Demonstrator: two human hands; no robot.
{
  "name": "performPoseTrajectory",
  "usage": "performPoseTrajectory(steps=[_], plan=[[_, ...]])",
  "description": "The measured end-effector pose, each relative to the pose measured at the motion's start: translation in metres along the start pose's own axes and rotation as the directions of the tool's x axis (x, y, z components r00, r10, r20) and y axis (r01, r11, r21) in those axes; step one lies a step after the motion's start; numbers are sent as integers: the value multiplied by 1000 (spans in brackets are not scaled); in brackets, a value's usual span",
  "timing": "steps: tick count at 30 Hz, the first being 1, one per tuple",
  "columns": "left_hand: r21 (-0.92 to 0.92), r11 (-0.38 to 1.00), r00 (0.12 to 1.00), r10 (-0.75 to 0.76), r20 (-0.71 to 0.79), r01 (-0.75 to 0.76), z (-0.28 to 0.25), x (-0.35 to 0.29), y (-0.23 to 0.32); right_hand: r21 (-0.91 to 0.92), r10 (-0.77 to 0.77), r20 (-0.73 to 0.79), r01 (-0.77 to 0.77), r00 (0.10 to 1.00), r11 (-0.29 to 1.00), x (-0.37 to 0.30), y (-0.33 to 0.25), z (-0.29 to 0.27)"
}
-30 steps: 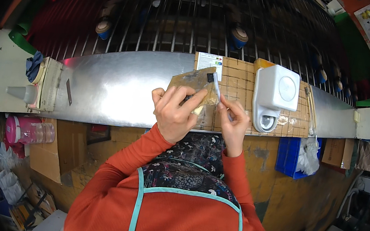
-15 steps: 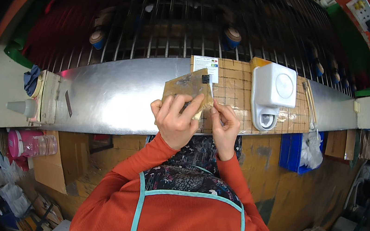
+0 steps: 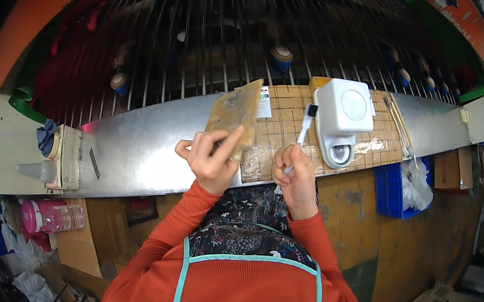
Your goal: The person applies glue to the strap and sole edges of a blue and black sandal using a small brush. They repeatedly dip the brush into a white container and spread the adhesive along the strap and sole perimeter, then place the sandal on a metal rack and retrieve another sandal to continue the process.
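Observation:
My left hand [image 3: 211, 160] grips a flat, yellowish-brown piece [image 3: 232, 111] with dark smears, tilted above the counter; its exact kind I cannot make out. Fingers lie over its near end, and the thumb side is partly hidden. In my right hand [image 3: 297, 175] is a small brush [image 3: 306, 125] with a white handle, held upright with its black bristles pointing away from me. To the right of the brush stands a white plastic dispenser [image 3: 346, 110] with a round opening at its near end.
A taped, grid-lined cardboard mat [image 3: 275, 131] lies on the metal counter [image 3: 152, 133]. Thin sticks [image 3: 401, 126] rest on its right. Beyond runs a roller conveyor [image 3: 207, 42] carrying shoe-like pieces [image 3: 280, 57]. A blue bin [image 3: 389, 192] hangs at the right, and a grey blade [image 3: 95, 163] lies left.
My hands have drawn apart. The right hand has moved away from the brown piece, now showing the brush upright; the left has tilted the piece more edge-on. The view has shifted slightly.

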State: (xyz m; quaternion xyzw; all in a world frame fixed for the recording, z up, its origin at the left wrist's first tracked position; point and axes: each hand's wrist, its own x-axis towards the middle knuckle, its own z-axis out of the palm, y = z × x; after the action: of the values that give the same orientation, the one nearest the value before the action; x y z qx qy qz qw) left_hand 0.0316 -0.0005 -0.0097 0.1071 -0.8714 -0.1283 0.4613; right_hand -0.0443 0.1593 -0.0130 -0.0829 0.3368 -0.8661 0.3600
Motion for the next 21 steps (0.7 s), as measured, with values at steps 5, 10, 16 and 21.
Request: performPoseTrajectory(steps=[5, 10, 16, 21], plan=[[-51, 964, 964, 257, -71, -260, 6, 0, 19, -217, -229, -109, 201, 967, 955, -1, -2, 11], [-42, 872, 860, 471, -196, -487, 30, 20, 40, -141, -290, -168, 268, 942, 953, -20, -39, 1], [-63, 772, 764, 609, -211, -633, 56, 49, 77, -170, -475, -238, 445, 847, 879, -44, -80, -18], [-293, 802, 853, 503, -140, -521, 78, 50, 100, -271, -693, -301, 638, 655, 720, -49, -136, -78]])
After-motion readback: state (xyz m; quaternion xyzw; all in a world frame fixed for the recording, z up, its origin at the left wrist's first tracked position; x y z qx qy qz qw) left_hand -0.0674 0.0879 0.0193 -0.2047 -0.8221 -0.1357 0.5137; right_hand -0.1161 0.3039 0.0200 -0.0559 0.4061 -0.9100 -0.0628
